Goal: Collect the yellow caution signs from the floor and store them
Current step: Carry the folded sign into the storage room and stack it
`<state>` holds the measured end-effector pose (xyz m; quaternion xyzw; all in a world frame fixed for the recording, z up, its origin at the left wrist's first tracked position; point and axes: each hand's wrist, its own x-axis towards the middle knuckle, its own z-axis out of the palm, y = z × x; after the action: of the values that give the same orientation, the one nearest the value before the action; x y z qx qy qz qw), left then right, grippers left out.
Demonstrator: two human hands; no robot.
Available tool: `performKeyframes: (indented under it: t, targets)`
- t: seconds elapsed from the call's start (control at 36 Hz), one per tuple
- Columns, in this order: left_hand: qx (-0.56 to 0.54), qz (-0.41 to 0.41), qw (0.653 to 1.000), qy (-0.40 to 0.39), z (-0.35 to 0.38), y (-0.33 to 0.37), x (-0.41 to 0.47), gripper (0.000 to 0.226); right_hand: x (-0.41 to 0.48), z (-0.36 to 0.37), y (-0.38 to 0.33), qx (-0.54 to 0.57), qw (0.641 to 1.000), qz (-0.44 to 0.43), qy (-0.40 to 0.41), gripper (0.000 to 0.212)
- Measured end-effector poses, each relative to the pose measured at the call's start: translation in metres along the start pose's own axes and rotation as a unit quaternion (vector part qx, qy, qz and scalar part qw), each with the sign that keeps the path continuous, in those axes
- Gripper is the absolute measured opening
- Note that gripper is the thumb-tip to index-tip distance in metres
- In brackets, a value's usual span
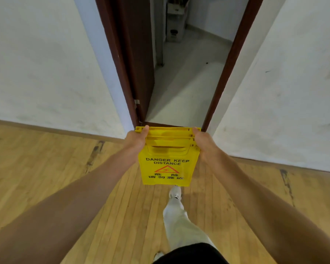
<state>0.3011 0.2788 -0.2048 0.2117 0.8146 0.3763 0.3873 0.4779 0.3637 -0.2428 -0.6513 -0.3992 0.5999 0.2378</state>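
Wooden plank floor [122, 216] runs up to white walls [36, 63] and an open doorway with a dark brown frame [231, 60]. Both hands hold a stack of folded yellow caution signs [167, 168] in the air before it: left hand [136, 140] and right hand [203, 142] each wrap a top corner in a firm grip, panels hanging down.

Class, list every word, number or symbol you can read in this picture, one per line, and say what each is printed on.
"DANGER KEEP DISTANCE": black print on the front yellow sign of the folded stack.
Red triangle with a lightning bolt: same sign, below the English.
Two lines of Chinese characters beneath the triangle: too blurred to read surely.
Boxes beyond the doorway: markings unreadable.
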Motion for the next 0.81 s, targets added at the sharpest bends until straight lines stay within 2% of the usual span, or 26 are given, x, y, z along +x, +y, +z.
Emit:
performKeyframes:
  t: [0.08,0.19,0.33,0.42,0.56,0.81]
  targets:
    - [0.034,-0.002,0.999,0.011,0.013,0.029,0.044,0.055,0.045,0.008,-0.025,0.007,1.000,0.002,0.012,0.068]
    - [0.059,-0.005,0.998,0.010,0.033,0.072,0.106,0.059,0.112,0.017,-0.059,0.010,1.000,0.027,0.009,0.080]
    - [0.066,-0.018,0.998,-0.007,0.057,0.131,0.172,0.056,0.170,0.021,-0.120,-0.006,0.999,0.046,0.017,0.064]
    - [0.078,-0.030,0.996,0.008,0.068,0.166,0.211,0.060,0.208,0.026,-0.155,-0.010,0.999,0.046,0.015,0.069]
    - [0.076,-0.026,0.997,0.006,0.078,0.204,0.267,0.063,0.247,0.037,-0.202,-0.007,0.999,0.033,0.021,0.054]
    - [0.054,-0.030,0.997,-0.045,0.107,0.296,0.407,0.060,0.398,0.062,-0.267,0.053,0.994,0.045,0.086,0.092]
